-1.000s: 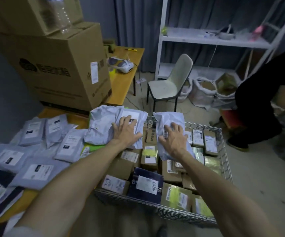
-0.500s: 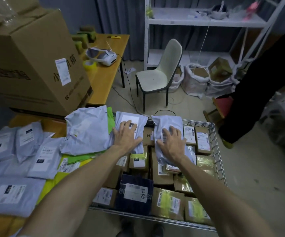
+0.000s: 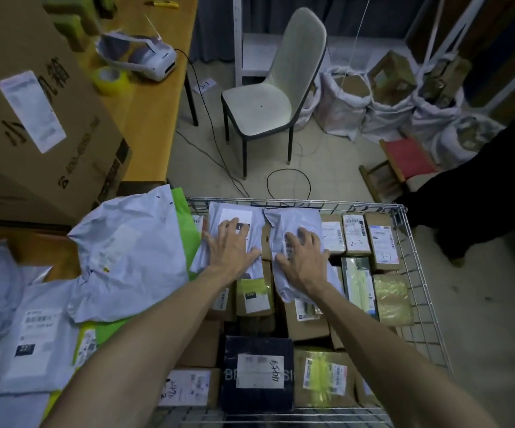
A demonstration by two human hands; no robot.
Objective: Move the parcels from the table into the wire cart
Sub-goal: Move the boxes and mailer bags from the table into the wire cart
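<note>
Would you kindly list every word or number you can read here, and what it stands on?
"2-1": handwritten on the brown box in the wire cart.
"2-1": paper slip on the floor.
"BE", "SI": dark box.
"22": grey mailer.
Characters on the big cardboard box: blurred.
Printed shipping labels: too blurred to read.
</note>
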